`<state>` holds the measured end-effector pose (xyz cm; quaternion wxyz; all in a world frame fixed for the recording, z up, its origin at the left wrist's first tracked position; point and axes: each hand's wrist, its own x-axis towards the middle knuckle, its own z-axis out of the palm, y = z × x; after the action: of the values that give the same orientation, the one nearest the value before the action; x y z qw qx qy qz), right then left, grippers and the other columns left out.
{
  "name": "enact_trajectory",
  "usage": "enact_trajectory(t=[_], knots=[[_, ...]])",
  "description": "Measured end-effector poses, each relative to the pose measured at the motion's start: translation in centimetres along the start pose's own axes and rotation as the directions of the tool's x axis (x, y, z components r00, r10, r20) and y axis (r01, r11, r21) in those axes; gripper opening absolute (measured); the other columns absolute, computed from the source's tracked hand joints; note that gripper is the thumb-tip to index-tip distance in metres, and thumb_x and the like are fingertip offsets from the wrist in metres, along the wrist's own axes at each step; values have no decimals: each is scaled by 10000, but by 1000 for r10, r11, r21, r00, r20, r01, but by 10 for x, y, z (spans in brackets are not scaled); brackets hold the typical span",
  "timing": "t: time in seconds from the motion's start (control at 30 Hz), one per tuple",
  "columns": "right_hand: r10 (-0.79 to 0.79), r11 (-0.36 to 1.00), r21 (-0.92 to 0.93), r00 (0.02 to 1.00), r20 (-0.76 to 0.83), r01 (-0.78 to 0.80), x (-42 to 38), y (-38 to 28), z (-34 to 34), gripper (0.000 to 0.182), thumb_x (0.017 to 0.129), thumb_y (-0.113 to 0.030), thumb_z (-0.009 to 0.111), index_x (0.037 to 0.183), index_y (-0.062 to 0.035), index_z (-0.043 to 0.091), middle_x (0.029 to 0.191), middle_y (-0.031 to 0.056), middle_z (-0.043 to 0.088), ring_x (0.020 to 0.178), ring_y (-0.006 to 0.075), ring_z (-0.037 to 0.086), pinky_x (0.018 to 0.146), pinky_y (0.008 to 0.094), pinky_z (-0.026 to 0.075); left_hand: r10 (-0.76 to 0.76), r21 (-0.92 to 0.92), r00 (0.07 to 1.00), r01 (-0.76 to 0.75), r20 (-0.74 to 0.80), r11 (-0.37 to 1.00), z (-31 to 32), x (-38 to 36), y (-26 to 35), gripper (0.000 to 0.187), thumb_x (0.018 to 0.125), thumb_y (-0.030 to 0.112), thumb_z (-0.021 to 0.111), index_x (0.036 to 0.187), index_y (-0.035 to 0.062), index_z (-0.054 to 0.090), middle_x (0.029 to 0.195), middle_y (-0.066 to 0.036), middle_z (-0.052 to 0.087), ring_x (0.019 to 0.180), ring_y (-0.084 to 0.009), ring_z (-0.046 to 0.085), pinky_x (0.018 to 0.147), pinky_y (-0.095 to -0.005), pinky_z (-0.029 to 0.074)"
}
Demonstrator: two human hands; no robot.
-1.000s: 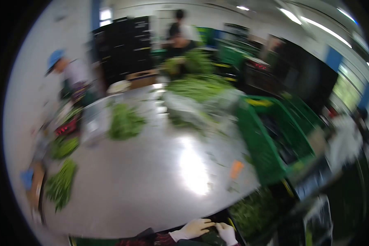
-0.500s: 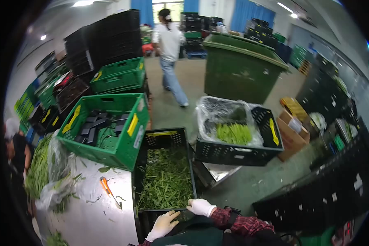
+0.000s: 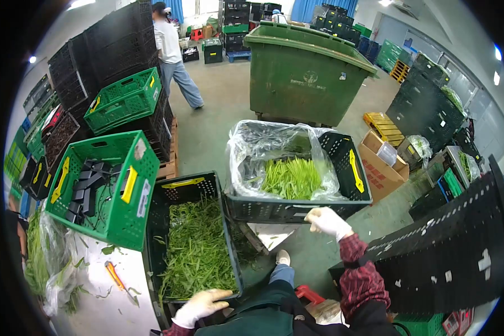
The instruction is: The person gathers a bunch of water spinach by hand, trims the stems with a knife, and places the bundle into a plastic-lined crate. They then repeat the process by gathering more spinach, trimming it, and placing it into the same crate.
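My left hand (image 3: 201, 307), in a white glove, is open with fingers stretched at the near rim of a black crate (image 3: 233, 252). Loose cut leafy greens (image 3: 199, 255) fill that crate. Out to the right, my gloved right hand (image 3: 329, 222) holds nothing, its fingers loosely bent and apart. It is right at the front wall of a second black crate (image 3: 263, 209). Clear plastic film (image 3: 243, 168) lines this crate around a bundle of green stems (image 3: 293, 178).
An orange utility knife (image 3: 115, 276) lies on the metal table (image 3: 95, 305). A green crate (image 3: 135, 207) holds black devices (image 3: 87, 187). A large green bin (image 3: 302, 78) stands behind, with a cardboard box (image 3: 378, 171) at right. A person (image 3: 172, 50) is at the back left.
My right hand has left the near rim of the greens crate and moved right to the stem crate's front. My left hand stays near the rim. The view has shifted; the person is further left.
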<state>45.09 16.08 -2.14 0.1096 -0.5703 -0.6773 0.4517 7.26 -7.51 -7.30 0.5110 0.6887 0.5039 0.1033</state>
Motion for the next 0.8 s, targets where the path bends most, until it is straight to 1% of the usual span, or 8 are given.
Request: enact_trajectory(t=[0.17, 0.27, 0.33, 0.47, 0.57, 0.6, 0.73, 0.8], knots=[[-41, 995, -96, 999, 1, 41, 160, 75, -91, 248, 848, -199, 527, 880, 10, 655, 635, 72, 619, 517, 136, 557, 500, 267, 452, 85, -53, 936, -110, -342, 993, -94, 145, 95, 344, 871, 196, 607, 1182, 49, 616, 1164, -127, 633, 1087, -263, 596, 961, -335, 447], [93, 981, 159, 988, 126, -113, 255, 124, -99, 235, 847, -174, 533, 859, 24, 658, 633, 77, 613, 516, 152, 560, 492, 270, 454, 30, -285, 849, -210, -527, 935, -127, 275, 138, 283, 895, 128, 575, 1133, -12, 632, 1027, -100, 686, 967, -156, 633, 883, -283, 478], [122, 909, 360, 959, 254, -211, 303, 158, -88, 236, 858, -171, 550, 890, 36, 661, 636, 78, 611, 511, 157, 558, 503, 284, 471, -122, -574, 874, -198, -471, 794, -138, 363, 153, 315, 930, 135, 526, 1190, -34, 583, 1022, -112, 677, 927, -162, 643, 853, -274, 488], [209, 782, 463, 876, 436, -417, 352, 262, -53, 226, 902, -162, 535, 871, 31, 648, 635, 71, 601, 511, 194, 554, 522, 341, 495, -178, -818, 913, -225, -367, 530, -121, 504, 114, 348, 942, 154, 509, 1220, -55, 525, 1087, -147, 638, 963, -208, 635, 858, -296, 500], [405, 586, 602, 840, 362, -542, 350, 320, -49, 230, 929, -161, 505, 910, 12, 655, 617, 74, 590, 487, 203, 551, 492, 340, 495, -278, -940, 917, -212, -286, 267, -77, 565, 66, 396, 939, 178, 509, 1258, -55, 480, 1152, -174, 603, 1022, -240, 614, 888, -312, 493], [470, 516, 648, 817, 333, -561, 351, 330, -50, 233, 938, -161, 495, 923, 6, 657, 611, 75, 587, 479, 206, 550, 482, 339, 494, -366, -944, 896, -144, -251, 296, -62, 582, 52, 404, 934, 176, 510, 1266, -52, 479, 1174, -178, 595, 1039, -248, 609, 903, -324, 491], [430, 627, 578, 850, 303, -523, 348, 302, -57, 252, 924, -25, 447, 1125, -18, 599, 629, 79, 587, 481, 160, 550, 405, 254, 437, -562, -985, 815, -59, -141, 162, -17, 632, 12, 375, 882, 112, 571, 1228, -27, 531, 1108, -137, 633, 959, -213, 628, 835, -298, 499], [370, 708, 526, 882, 291, -470, 349, 314, -49, 260, 929, -56, 458, 1153, -45, 589, 655, 80, 591, 506, 176, 574, 440, 321, 470, -645, -993, 757, -50, -106, 105, -2, 647, 2, 348, 841, 69, 626, 1178, -5, 587, 1038, -99, 669, 868, -170, 651, 754, -265, 513]])
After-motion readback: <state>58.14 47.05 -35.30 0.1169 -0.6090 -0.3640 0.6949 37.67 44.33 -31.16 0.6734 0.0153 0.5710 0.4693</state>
